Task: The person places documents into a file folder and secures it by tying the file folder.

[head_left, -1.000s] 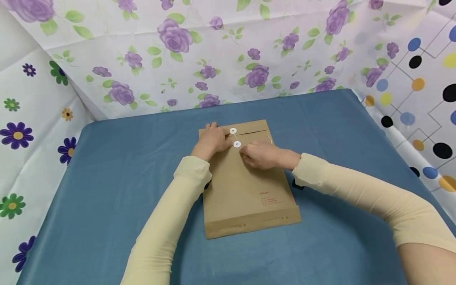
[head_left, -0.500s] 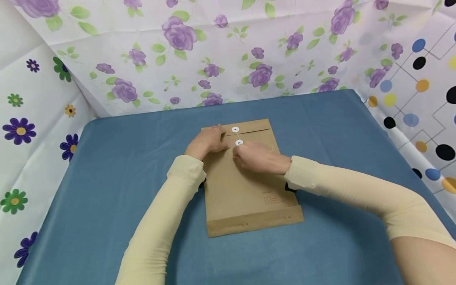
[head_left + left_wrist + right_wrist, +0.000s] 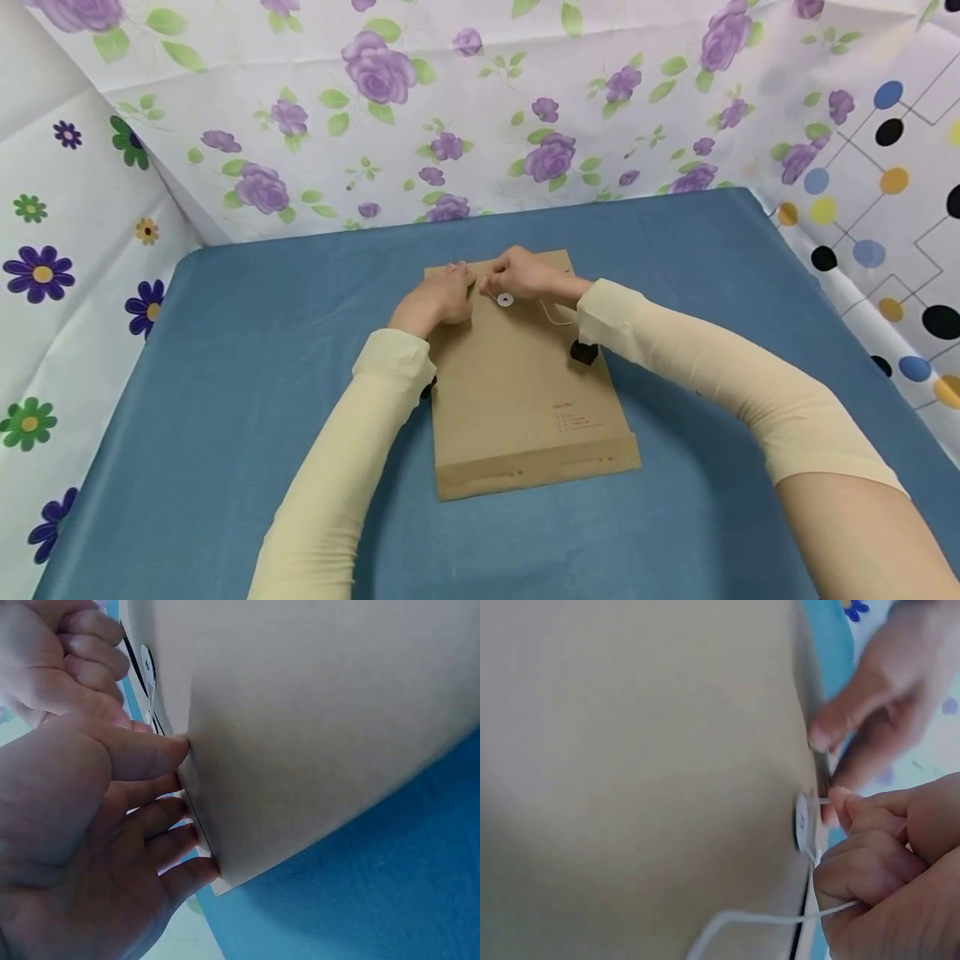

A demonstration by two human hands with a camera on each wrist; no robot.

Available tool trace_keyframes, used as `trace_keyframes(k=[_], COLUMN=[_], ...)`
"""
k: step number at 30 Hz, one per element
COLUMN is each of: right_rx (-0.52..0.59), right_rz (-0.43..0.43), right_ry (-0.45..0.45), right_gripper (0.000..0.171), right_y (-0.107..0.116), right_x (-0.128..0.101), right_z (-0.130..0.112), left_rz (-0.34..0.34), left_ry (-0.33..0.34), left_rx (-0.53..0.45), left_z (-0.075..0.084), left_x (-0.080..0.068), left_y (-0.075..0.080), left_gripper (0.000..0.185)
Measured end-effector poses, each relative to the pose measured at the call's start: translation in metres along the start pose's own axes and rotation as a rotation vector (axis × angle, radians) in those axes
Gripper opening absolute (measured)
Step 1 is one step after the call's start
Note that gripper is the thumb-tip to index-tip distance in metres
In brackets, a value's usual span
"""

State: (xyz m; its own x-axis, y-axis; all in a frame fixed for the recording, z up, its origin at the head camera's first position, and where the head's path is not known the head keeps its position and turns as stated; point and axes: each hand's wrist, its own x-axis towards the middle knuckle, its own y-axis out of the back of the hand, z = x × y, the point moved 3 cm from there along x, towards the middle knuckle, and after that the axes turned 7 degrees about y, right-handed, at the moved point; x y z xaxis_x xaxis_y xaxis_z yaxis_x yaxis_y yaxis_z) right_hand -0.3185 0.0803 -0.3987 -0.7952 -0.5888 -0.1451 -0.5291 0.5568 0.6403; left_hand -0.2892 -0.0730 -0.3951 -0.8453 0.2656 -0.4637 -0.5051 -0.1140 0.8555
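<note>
A brown paper string-tie envelope (image 3: 517, 375) lies flat, its flap end at the far side. One white button disc (image 3: 506, 299) shows on it in the head view; the right hand hides the flap's disc there. My right hand (image 3: 525, 273) pinches a thin white string (image 3: 757, 918) between thumb and finger, just beyond the disc. The loose end of the string trails over the paper beneath that hand. At the envelope's upper left, my left hand (image 3: 438, 300) rests on the flap; the left wrist view has its thumb and extended fingertips along the flap's edge.
A blue cloth (image 3: 300, 375) covers the table under the envelope. Floral sheeting (image 3: 262, 125) hangs along the back and left, and a dotted sheet (image 3: 892, 208) stands at the right. Black wrist cameras (image 3: 584, 352) sit under the sleeves' cuffs.
My right hand has moved from below the lower disc up to the flap, carrying the string round. My left hand first drew slightly left from the discs and then stayed on the flap.
</note>
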Motion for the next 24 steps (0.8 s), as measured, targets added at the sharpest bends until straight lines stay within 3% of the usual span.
trace_keyframes(k=[5, 9, 12, 16, 24], right_rx=[-0.213, -0.447, -0.545, -0.563, -0.482], right_rz=[0.083, 0.039, 0.014, 0.011, 0.013], right_ry=[0.049, 0.169, 0.232, 0.219, 0.05], right_gripper=[0.023, 0.02, 0.019, 0.015, 0.019], right_y=[0.014, 0.013, 0.012, 0.016, 0.026], right_x=[0.012, 0.024, 0.033, 0.04, 0.045], right_z=[0.003, 0.005, 0.005, 0.005, 0.002], left_rz=[0.0, -0.009, -0.003, 0.005, 0.024], left_ry=[0.018, 0.017, 0.014, 0.012, 0.008], left_rx=[0.012, 0.023, 0.028, 0.01, -0.001], left_z=[0.0, 0.0, 0.001, 0.001, 0.002], left_x=[0.001, 0.002, 0.003, 0.003, 0.004], left_y=[0.0, -0.002, -0.002, -0.003, -0.004], left_gripper=[0.065, 0.064, 0.064, 0.065, 0.063])
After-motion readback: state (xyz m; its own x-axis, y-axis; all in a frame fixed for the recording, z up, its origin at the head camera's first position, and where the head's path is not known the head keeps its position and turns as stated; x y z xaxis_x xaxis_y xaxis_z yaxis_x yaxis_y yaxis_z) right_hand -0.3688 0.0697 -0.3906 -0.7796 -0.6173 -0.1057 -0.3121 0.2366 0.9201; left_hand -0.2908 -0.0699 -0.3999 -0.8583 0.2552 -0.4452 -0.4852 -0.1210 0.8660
